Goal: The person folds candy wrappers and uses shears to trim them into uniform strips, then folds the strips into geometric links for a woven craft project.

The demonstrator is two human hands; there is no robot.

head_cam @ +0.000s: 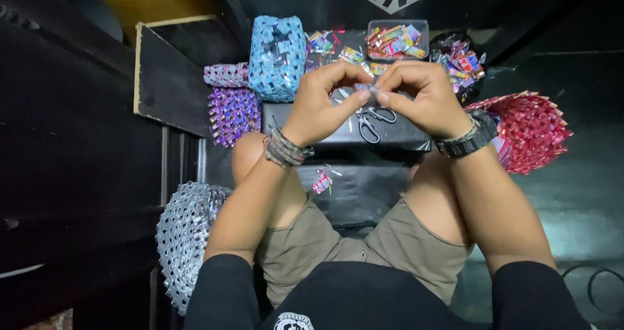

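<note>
My left hand [323,100] and my right hand [418,96] meet in front of me, fingertips pinching a small folded foil strip [366,88] between them. The left wrist wears beaded bracelets, the right a dark watch. Under the hands lies a black box [312,118] with a pair of scissors [372,123] on its top. A small pink wrapper scrap [322,182] lies on the dark sheet between my knees.
Woven wrapper pieces surround me: a blue bag [278,57], purple panels [232,112], a silver woven piece [185,236] at lower left, a red woven piece [530,132] at right. A clear tub [396,40] and a bag [458,60] hold colourful wrappers. Dark wooden boards stand at left.
</note>
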